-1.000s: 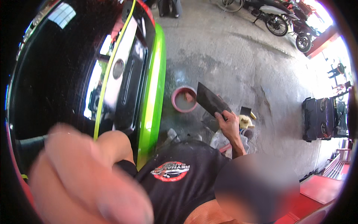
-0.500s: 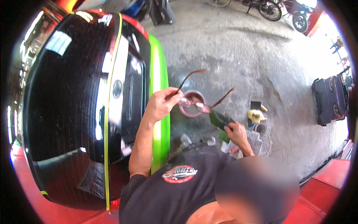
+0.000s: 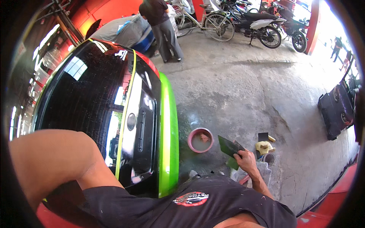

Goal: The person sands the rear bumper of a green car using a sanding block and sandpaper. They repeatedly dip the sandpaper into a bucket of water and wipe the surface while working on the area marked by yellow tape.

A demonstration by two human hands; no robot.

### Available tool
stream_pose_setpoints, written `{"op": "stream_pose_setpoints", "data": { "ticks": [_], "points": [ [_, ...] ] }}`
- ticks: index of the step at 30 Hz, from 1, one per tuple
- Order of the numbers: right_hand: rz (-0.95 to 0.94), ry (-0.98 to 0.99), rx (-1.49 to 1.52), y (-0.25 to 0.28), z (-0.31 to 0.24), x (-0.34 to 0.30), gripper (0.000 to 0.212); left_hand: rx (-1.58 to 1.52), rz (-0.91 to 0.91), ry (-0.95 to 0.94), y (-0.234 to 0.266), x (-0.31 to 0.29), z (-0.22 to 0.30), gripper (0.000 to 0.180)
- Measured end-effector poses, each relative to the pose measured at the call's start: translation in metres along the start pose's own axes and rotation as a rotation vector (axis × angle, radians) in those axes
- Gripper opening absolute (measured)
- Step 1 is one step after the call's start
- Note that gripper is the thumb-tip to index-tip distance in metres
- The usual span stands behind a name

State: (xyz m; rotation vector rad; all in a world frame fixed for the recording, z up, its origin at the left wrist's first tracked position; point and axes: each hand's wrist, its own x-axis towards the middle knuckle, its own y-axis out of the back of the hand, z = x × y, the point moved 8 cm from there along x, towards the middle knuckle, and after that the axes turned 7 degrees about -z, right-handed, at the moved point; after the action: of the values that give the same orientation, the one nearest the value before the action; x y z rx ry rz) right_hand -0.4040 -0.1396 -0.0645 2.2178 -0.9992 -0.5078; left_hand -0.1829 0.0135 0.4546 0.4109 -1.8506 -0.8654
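Observation:
My right hand [image 3: 246,162] is closed around thin dark sandpaper sheets [image 3: 229,147], their flat faces sticking out to the left of my fingers. A greenish piece [image 3: 232,163] hangs just below them. Left of the sheets, a pink round bucket [image 3: 189,143] on the floor holds cloudy liquid and a pinkish-orange lump [image 3: 204,138]. My left arm [image 3: 87,163] is bent up across the lower left; its hand is outside the picture. The eyeglasses cannot be seen. At my left stands a car's black rear window [image 3: 87,98] above a bright green bumper [image 3: 169,133].
Right of my hand, a yellow cloth [image 3: 263,147], a dark square sheet [image 3: 262,136] and a small tub [image 3: 269,159] lie on the concrete floor. A black case [image 3: 336,110] stands farther right. A person [image 3: 161,28], a bicycle [image 3: 218,24] and motorcycles [image 3: 266,32] are at the back.
The eyeglasses in my left hand have gone out of view, and that arm has swung up toward me. My right hand still grips the sheets. The view has tilted up, showing more background.

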Motion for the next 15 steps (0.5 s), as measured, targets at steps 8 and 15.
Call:
{"op": "stream_pose_setpoints", "data": {
  "ticks": [8, 15],
  "points": [
    [0.028, 0.076, -0.005, 0.005, -0.01, 0.006, 0.022, -0.114, -0.378, 0.128, -0.08, -0.067, 0.028, 0.032],
    [0.027, 0.1, 0.035, -0.003, -0.032, 0.002, 0.021, -0.108, -0.374, 0.156, -0.082, -0.077, 0.04, 0.032]
  ]
}}
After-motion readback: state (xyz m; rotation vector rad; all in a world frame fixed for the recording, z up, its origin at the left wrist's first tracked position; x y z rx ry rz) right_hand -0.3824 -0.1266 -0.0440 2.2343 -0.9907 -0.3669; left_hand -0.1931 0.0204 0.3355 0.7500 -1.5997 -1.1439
